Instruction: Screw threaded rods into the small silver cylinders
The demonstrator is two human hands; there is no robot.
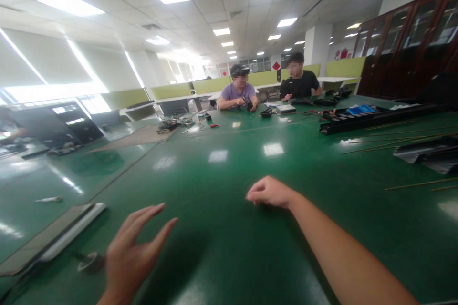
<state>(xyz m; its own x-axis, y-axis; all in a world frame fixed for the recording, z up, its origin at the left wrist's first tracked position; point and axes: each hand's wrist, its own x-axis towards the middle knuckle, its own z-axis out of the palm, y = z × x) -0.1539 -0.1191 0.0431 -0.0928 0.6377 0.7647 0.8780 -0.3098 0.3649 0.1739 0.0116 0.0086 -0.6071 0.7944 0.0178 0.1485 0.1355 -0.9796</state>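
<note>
My left hand (134, 248) is open above the green tabletop (214, 190), thumb and fingers apart with nothing between them. Just left of its wrist is a small dark round object (90, 263) with a pale rim, partly covered by the hand and too blurred to name. My right hand (270, 192) rests on or just over the tabletop, its fingers curled and pressed together. Whatever those fingertips may hold is hidden or too small to make out.
A long flat panel (53, 238) with a white edge lies at left. A black metal rail (372, 121) and thin rods (411, 184) lie at right. Across the table sit a person in purple (238, 93) and a person in black (302, 85). Electronic parts (171, 125) lie beyond.
</note>
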